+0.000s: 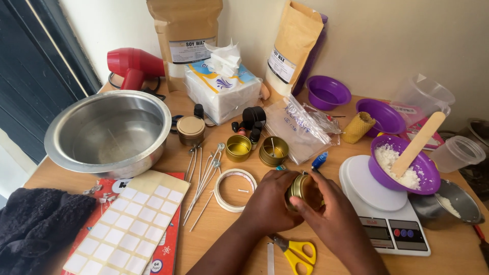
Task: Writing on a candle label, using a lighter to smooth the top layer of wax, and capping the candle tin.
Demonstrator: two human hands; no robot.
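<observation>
My left hand [272, 203] grips a small gold tin [300, 189] from the left and holds it tilted above the wooden table [229, 239]. My right hand [331, 214] is at the tin's mouth, fingers pressed against its rim and inside. Two more open gold tins [238, 147] [273, 151] stand just beyond my hands, one with a wick in it. A closed gold tin [190, 128] sits further left. Several loose wicks [204, 175] lie beside a roll of white tape [235, 189].
A large steel bowl [109, 132] stands at left, a label sheet [127, 226] below it. A white scale [387, 219] carries a purple bowl of wax flakes [405, 168] with a wooden stick [418, 143]. Yellow scissors [295, 252] lie near the front edge. Tissue box, wax bags and a red hairdryer line the back.
</observation>
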